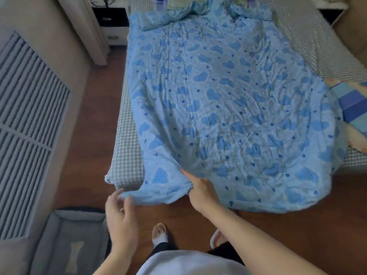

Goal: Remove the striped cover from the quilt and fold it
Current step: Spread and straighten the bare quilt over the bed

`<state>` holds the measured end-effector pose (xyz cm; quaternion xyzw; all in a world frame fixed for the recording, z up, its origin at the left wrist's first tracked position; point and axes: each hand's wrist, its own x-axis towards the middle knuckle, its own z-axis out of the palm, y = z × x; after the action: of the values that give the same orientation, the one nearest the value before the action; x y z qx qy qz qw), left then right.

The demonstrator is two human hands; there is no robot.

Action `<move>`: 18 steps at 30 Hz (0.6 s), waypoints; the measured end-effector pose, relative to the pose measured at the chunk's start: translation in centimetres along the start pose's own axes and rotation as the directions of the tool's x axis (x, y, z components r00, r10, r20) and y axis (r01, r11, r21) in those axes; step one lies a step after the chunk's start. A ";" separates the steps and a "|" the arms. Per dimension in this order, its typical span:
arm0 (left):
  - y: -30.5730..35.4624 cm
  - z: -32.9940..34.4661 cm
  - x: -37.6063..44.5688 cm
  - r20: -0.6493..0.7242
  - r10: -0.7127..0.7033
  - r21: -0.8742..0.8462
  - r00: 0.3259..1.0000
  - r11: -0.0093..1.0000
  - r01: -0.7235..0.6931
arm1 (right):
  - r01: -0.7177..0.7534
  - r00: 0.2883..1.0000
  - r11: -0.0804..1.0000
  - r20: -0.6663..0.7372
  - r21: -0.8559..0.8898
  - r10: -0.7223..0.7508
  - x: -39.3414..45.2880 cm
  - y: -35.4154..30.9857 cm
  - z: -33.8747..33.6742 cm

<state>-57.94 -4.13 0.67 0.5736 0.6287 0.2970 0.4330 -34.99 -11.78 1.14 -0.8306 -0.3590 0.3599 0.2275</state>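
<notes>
Right hand [200,190] grip on quilt [228,108] edge

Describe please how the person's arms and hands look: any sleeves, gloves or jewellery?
Both forearms are bare as far as the picture shows; no sleeves reach them. The left hand and the right hand wear no gloves. No ring, watch or bracelet is visible. The picture is slightly blurred, so small details may be missed.

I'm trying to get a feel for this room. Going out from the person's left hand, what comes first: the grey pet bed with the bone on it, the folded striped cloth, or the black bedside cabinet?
From the left hand, in the head view:
1. Grey pet bed, on the floor just below and left of it.
2. Black bedside cabinet, far up at the bed's left head end.
3. Folded striped cloth, across the bed at the right edge.
</notes>
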 end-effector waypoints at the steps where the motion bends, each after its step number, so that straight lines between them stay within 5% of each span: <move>1: -1.3 -0.8 1.4 -0.083 -0.256 -0.042 0.963 0.967 0.253 | -0.009 1.000 0.999 -0.016 0.050 0.010 -0.8 0.1 0.5; 3: -3.8 -0.5 3.9 0.160 -0.678 -0.077 0.718 0.716 0.693 | 0.002 0.997 0.994 -0.078 0.112 0.007 -2.3 -0.3 1.1; 4: -4.5 0.2 4.5 0.363 -0.747 -0.055 0.557 0.580 0.813 | 0.024 0.995 0.991 -0.100 0.135 -0.011 -2.9 -0.5 1.3; 5: -4.8 1.1 4.8 0.529 -0.734 -0.025 0.426 0.488 0.872 | 0.044 0.993 0.985 -0.118 0.169 -0.024 -3.5 -0.9 1.3; 7: -4.9 3.4 4.7 0.737 -0.609 -0.042 0.294 0.393 0.918 | 0.039 0.992 0.966 -0.126 0.254 -0.007 -4.0 -1.5 0.8; 9: -4.2 5.5 4.5 0.854 -0.463 -0.095 0.238 0.311 0.946 | 0.013 0.991 0.930 -0.125 0.366 0.036 -4.1 -1.6 -0.2; 11: -2.6 7.3 3.6 0.889 -0.400 -0.088 0.224 0.330 0.940 | 0.030 0.986 0.883 -0.157 0.469 0.050 -4.6 -1.5 -1.0; 15: -1.5 9.8 0.7 0.799 -0.502 -0.126 0.332 0.400 0.908 | 0.102 0.983 0.790 -0.183 0.604 0.013 -4.6 -1.3 -1.4; 18: -0.8 8.5 1.0 0.885 -0.335 -0.256 0.322 0.226 0.940 | 0.129 0.983 0.806 -0.184 0.577 -0.026 -4.1 -0.6 -2.0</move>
<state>-50.74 -4.32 -4.06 0.0357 0.4196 0.0667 0.9045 -35.74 -14.76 4.58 -0.7316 -0.2438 0.3723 0.5164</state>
